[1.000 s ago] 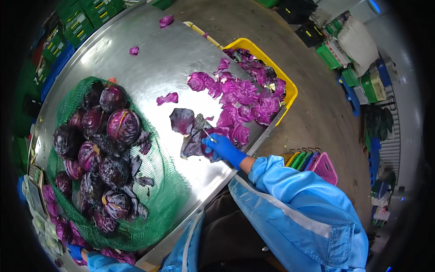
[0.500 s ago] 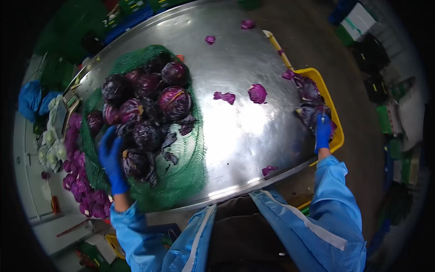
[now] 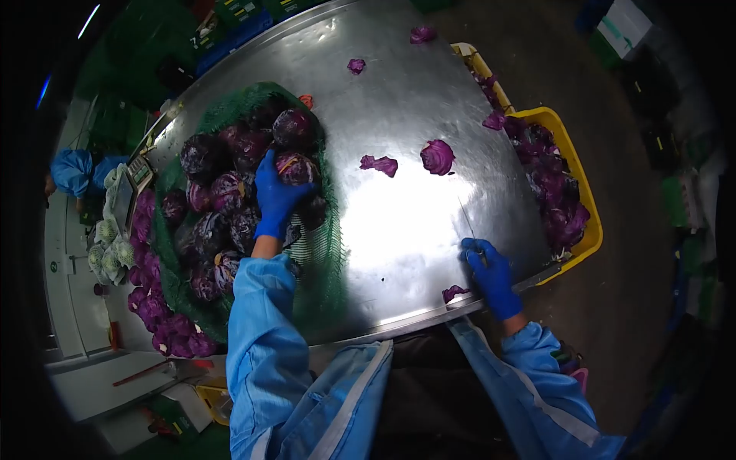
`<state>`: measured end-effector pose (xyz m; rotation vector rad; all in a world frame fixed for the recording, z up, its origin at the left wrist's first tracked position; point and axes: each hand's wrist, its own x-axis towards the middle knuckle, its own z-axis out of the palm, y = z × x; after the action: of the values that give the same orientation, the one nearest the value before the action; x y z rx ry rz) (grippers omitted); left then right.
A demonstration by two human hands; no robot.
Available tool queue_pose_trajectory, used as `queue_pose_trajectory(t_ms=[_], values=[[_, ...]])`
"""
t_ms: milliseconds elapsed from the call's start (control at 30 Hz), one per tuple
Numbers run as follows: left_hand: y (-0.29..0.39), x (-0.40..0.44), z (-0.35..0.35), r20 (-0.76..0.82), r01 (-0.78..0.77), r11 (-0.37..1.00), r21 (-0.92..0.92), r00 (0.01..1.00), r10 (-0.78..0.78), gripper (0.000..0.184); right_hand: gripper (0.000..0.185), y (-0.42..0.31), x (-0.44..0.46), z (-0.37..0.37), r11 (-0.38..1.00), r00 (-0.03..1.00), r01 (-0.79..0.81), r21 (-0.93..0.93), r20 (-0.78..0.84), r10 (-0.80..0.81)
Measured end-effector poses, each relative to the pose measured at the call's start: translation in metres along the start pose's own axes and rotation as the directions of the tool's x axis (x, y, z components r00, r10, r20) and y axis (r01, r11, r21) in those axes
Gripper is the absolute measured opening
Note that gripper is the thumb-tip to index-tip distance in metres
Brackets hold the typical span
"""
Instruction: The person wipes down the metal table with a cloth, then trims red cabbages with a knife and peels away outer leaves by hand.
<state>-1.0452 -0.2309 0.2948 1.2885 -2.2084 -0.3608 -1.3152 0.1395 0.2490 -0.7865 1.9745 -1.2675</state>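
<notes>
My left hand [image 3: 277, 198], in a blue glove, is wrapped round the near side of a red cabbage [image 3: 299, 168] at the right of a heap. Several more red cabbages [image 3: 203, 156] lie around it on a green mesh sack [image 3: 318, 284] spread over the metal table [image 3: 399, 100]. Also gloved in blue, my right hand [image 3: 491, 277] is closed on a knife [image 3: 466, 218] near the table's front edge. The thin blade points away from me, and the fingers hide its handle. A purple leaf scrap [image 3: 454, 293] lies just left of that hand.
Yellow crates [image 3: 586, 207] filled with purple leaves stand against the table's right edge. A cut cabbage piece [image 3: 437, 157] and several leaf scraps [image 3: 379, 165] lie mid-table. Peeled purple cabbages [image 3: 180, 335] are piled at the left, near another person's blue sleeve [image 3: 73, 172].
My left hand has moved right and away from me onto a cabbage. My right hand has come back leftward from the yellow crate with the knife, leaving dark outer leaves there.
</notes>
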Motion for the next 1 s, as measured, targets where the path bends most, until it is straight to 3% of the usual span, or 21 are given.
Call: queue_pose_trajectory(t_ms=[33, 67, 100, 133, 200, 233, 300, 333, 367, 400, 467, 500, 600, 633, 667, 733, 800, 833, 867, 933, 1000], values=[[-0.008, -0.007, 0.001, -0.047, 0.099, 0.983, -0.156, 0.993, -0.107, 0.105, 0.025, 0.008, -0.004, 0.002, 0.999, 0.998, -0.046, -0.015, 0.033, 0.046], [-0.017, -0.017, 0.000, -0.090, 0.138, 0.978, -0.159, 0.984, -0.153, 0.091, 0.024, 0.014, -0.008, 0.003, 0.995, 0.993, -0.096, -0.029, 0.066, 0.098], [-0.033, -0.019, -0.004, -0.049, 0.251, 0.622, -0.742, 0.905, -0.423, 0.074, 0.023, 0.012, -0.012, 0.002, 0.990, 0.985, -0.143, -0.005, 0.102, 0.142], [0.013, -0.017, -0.052, 0.085, 0.366, 0.319, -0.874, 0.762, -0.641, 0.063, 0.023, 0.010, -0.015, 0.001, 0.989, 0.983, -0.151, 0.001, 0.107, 0.150], [-0.007, -0.016, -0.083, 0.008, 0.353, 0.575, -0.738, 0.857, -0.515, 0.061, 0.022, 0.006, -0.016, 0.001, 0.987, 0.973, -0.154, 0.052, 0.179, 0.143], [-0.006, -0.017, -0.082, 0.003, 0.352, 0.576, -0.738, 0.855, -0.519, 0.061, 0.022, 0.005, -0.015, 0.005, 0.986, 0.981, -0.127, 0.107, 0.162, 0.109], [0.001, -0.012, -0.076, 0.167, 0.451, 0.731, -0.512, 0.887, -0.430, 0.058, 0.023, 0.000, -0.009, 0.009, 0.982, 0.964, -0.180, 0.063, 0.211, 0.163], [-0.007, -0.005, -0.066, 0.297, 0.450, 0.700, -0.554, 0.893, -0.339, 0.060, 0.023, -0.003, -0.006, 0.010, 0.973, 0.943, -0.230, 0.014, 0.251, 0.219], [-0.014, -0.003, -0.054, 0.277, 0.450, 0.733, -0.510, 0.893, -0.355, 0.060, 0.024, -0.001, -0.005, 0.015, 0.988, 0.963, -0.136, 0.079, 0.246, 0.113], [0.004, -0.003, -0.043, 0.261, 0.452, 0.762, -0.463, 0.892, -0.370, 0.061, 0.024, -0.008, -0.004, 0.016, 0.988, 0.962, -0.134, 0.077, 0.249, 0.111], [0.015, 0.000, -0.017, 0.284, 0.451, 0.641, -0.621, 0.892, -0.353, 0.063, 0.021, -0.023, -0.004, 0.014, 0.995, 0.958, -0.083, 0.055, 0.279, 0.065], [0.025, -0.001, -0.007, 0.373, 0.486, 0.562, -0.670, 0.874, -0.312, 0.063, 0.021, -0.020, -0.004, 0.014, 0.998, 0.959, -0.052, 0.030, 0.280, 0.042], [0.009, -0.021, 0.023, 0.214, 0.314, 0.803, -0.506, 0.948, -0.236, 0.059, 0.024, -0.012, -0.009, 0.009, 0.981, 0.948, -0.186, 0.049, 0.273, 0.166], [0.037, -0.036, 0.012, 0.174, 0.284, 0.836, -0.470, 0.958, -0.227, 0.057, 0.023, -0.015, -0.012, 0.007, 0.964, 0.940, -0.238, 0.120, 0.280, 0.197], [0.049, -0.053, 0.012, 0.121, 0.202, 0.881, -0.428, 0.979, -0.165, 0.058, 0.023, -0.011, -0.014, 0.008, 0.961, 0.938, -0.250, 0.121, 0.274, 0.210], [0.084, -0.079, 0.005, 0.052, -0.044, 0.986, -0.162, 0.997, 0.053, 0.072, 0.023, 0.000, -0.019, 0.007, 0.980, 0.951, -0.179, 0.089, 0.269, 0.150], [0.103, -0.107, 0.027, -0.032, -0.088, 0.985, -0.149, 0.996, 0.084, 0.088, 0.025, -0.004, -0.024, 0.010, 1.000, 0.980, 0.011, 0.001, 0.200, -0.011], [0.110, -0.118, 0.034, 0.094, -0.014, 0.977, -0.214, 0.995, 0.035, 0.102, 0.024, -0.006, -0.026, 0.010, 0.996, 0.980, 0.083, 0.018, 0.179, -0.085], [0.123, -0.130, 0.042, 0.238, 0.227, 0.797, -0.560, 0.965, -0.108, 0.105, 0.024, -0.010, -0.026, 0.009, 0.987, 0.975, 0.157, 0.032, 0.157, -0.160], [0.139, -0.139, 0.043, 0.168, -0.002, 0.924, -0.382, 0.983, 0.071, 0.106, 0.025, -0.032, -0.023, 0.001, 0.987, 0.970, 0.157, -0.022, 0.194, -0.149], [0.162, -0.143, 0.045, 0.159, -0.044, 0.920, -0.389, 0.981, 0.115, 0.099, 0.025, -0.032, -0.018, 0.005, 0.983, 0.971, 0.177, -0.038, 0.172, -0.168]])
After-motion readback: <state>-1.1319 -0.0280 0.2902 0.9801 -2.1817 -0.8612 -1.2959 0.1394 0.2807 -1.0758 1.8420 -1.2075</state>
